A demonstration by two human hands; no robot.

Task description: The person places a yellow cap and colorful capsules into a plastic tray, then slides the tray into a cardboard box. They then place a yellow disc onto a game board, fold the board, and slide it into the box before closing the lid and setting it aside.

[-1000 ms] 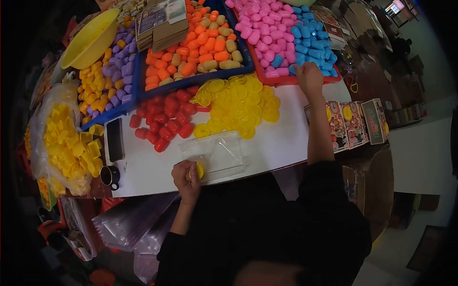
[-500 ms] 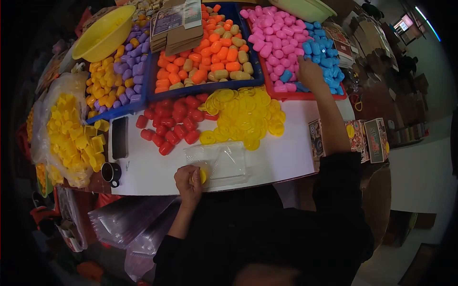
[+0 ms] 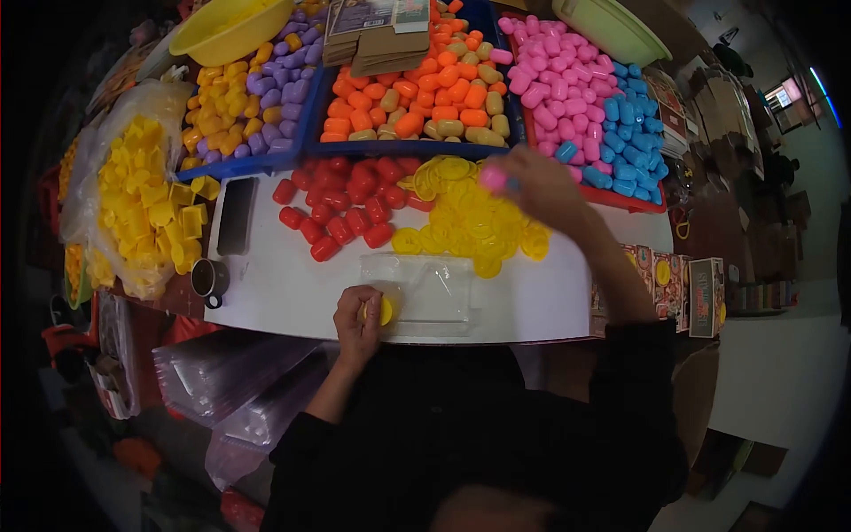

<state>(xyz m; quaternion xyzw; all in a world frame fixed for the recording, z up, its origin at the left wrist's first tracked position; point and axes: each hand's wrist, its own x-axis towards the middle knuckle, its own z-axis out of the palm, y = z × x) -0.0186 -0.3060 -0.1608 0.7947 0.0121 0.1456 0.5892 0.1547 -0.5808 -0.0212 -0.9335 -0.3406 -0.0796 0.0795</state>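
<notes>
Pink capsule (image 3: 493,178) pinched in right hand (image 3: 541,191), carried above yellow discs (image 3: 470,217), likely toward clear tray (image 3: 424,293). Left hand (image 3: 359,321) closed on yellow disc (image 3: 384,310) at tray's near corner, apparently steadying it. Red capsules (image 3: 341,204) beyond left hand.

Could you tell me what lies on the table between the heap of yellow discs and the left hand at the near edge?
In the head view, a clear plastic tray lies between the yellow discs and the left hand.
</notes>
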